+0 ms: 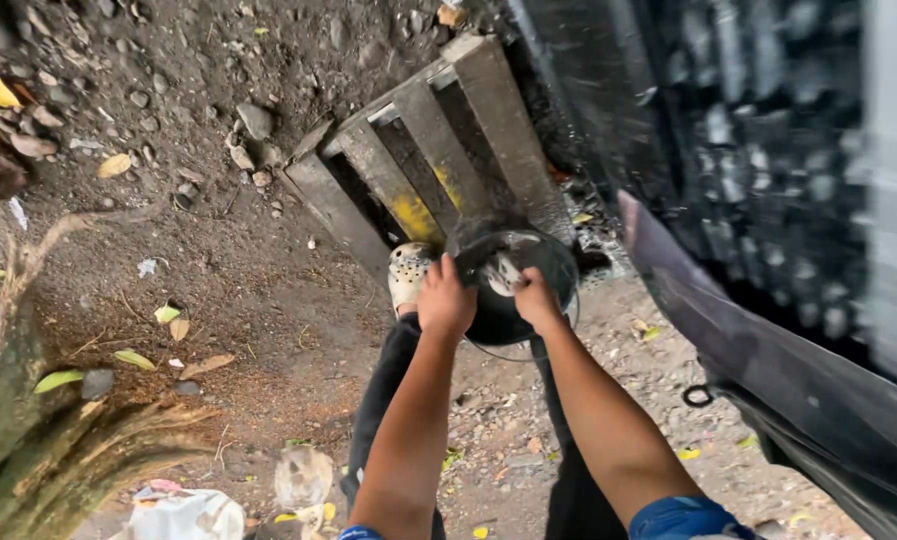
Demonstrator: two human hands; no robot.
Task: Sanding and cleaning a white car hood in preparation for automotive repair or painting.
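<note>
A round black pan (529,255) with a shiny rim is held out in front of me, above a wooden pallet (424,170). My left hand (445,300) grips its left edge. My right hand (535,298) is closed on the near right side of the pan, pressing something pale against its inside; what it is I cannot tell. Below the pan, my dark trousers (384,385) and a pale perforated clog (409,272) show.
Bare dirt ground (219,250) with stones and fallen leaves spreads to the left. Tree roots (29,440) lie at the lower left, a white bag (189,515) at the bottom. A large dark wet surface (769,200) fills the right side.
</note>
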